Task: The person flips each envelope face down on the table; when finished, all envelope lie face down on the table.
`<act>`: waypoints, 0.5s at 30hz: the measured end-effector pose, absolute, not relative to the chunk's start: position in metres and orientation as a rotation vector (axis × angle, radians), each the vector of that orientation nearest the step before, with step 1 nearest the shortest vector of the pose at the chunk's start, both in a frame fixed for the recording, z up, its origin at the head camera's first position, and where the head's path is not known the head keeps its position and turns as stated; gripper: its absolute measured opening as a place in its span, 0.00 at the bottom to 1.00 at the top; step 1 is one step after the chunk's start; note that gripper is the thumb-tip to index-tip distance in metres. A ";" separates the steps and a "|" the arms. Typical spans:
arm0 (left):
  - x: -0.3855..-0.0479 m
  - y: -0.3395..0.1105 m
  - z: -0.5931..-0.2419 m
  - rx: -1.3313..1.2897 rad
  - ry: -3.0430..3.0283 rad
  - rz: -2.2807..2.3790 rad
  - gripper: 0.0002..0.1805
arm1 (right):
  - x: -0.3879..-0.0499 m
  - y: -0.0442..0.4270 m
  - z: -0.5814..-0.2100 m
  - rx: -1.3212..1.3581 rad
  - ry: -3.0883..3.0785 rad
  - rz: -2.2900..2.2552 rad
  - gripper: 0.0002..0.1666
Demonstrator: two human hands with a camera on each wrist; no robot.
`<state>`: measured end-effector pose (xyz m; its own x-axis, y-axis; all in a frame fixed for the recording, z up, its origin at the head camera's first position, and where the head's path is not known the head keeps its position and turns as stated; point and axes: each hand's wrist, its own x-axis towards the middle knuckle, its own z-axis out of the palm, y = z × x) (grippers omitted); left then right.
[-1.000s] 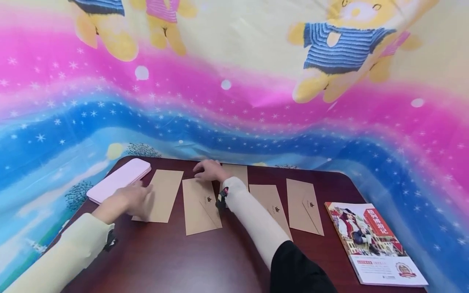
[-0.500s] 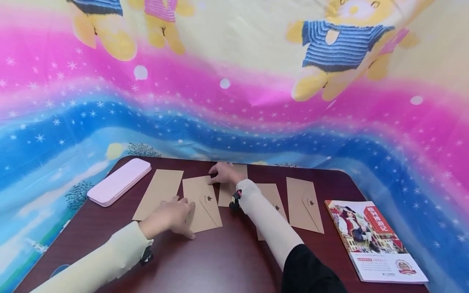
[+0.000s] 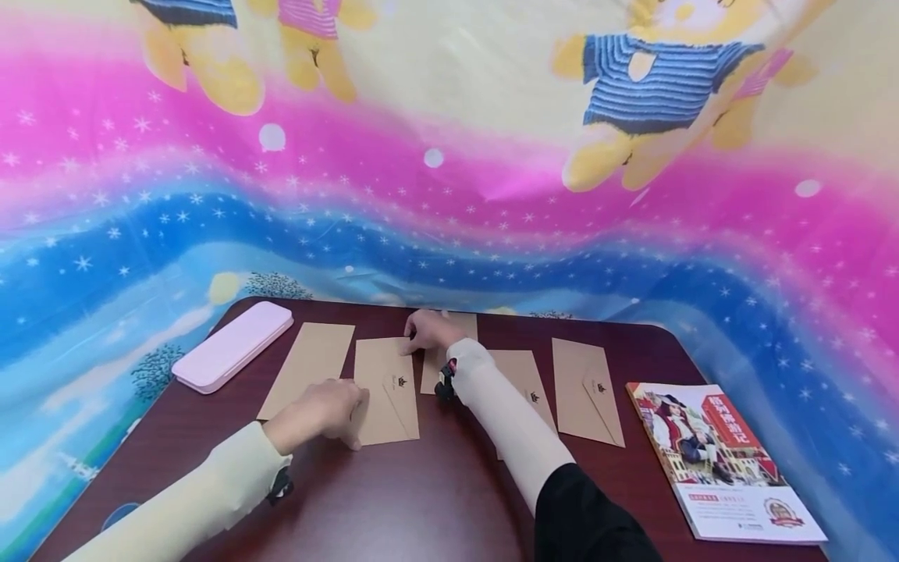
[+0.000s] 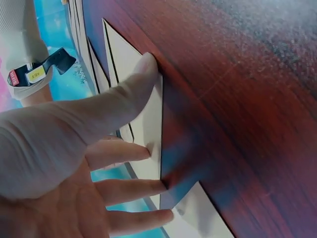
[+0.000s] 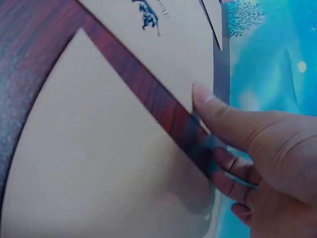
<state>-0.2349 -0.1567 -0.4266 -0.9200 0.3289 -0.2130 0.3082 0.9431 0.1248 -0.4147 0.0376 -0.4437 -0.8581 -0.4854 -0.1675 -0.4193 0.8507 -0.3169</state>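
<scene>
On the dark brown table lies a kraft-paper envelope point(image 3: 386, 394) with a printed crown and a slanted flap. My left hand point(image 3: 326, 410) touches its left side; in the left wrist view, the thumb of that hand point(image 4: 74, 144) lies on the envelope point(image 4: 121, 54) near a corner, fingers spread along an edge. At the far right corner is my right hand point(image 3: 431, 329). The right wrist view has its thumb on the crown envelope point(image 5: 168, 54), with a gap between thumb and bent fingers. Those fingers are close to a blank envelope point(image 5: 99, 124), partly hidden by my right hand and arm.
A blank envelope point(image 3: 312, 359) lies to the left, beside a pale pink case point(image 3: 232, 347). Rightward are a crown envelope point(image 3: 516, 371) partly under my right forearm, another crown envelope point(image 3: 586, 390) and a book point(image 3: 726, 460). A printed curtain point(image 3: 449, 211) hangs behind the table.
My left hand has moved right from the blank envelope to the crown envelope. The right hand has shifted slightly right. The crown envelope has turned a little and now lies straighter.
</scene>
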 end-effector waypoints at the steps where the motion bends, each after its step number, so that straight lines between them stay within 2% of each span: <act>1: -0.235 -0.157 -0.426 0.481 2.873 0.132 0.26 | -0.414 0.037 -0.442 -0.681 2.791 -0.391 0.14; 3: -0.235 -0.158 -0.426 0.497 2.889 0.136 0.24 | -0.414 0.036 -0.440 -0.649 2.782 -0.378 0.17; 6: -0.235 -0.160 -0.425 0.527 2.901 0.127 0.22 | -0.417 0.034 -0.440 -0.609 2.762 -0.353 0.28; 8: -0.235 -0.162 -0.424 0.536 2.896 0.129 0.23 | -0.419 0.035 -0.441 -0.587 2.747 -0.351 0.31; 11: -0.236 -0.162 -0.424 0.525 2.890 0.143 0.22 | -0.419 0.037 -0.441 -0.599 2.753 -0.370 0.29; 15: -0.238 -0.162 -0.423 0.523 2.894 0.165 0.21 | -0.417 0.040 -0.440 -0.620 2.781 -0.395 0.20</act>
<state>-0.2376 -0.1624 -0.4226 -0.9183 0.3566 -0.1720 0.3347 0.9313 0.1438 -0.4172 0.0401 -0.4403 -0.8737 -0.4457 -0.1949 -0.3738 0.8716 -0.3173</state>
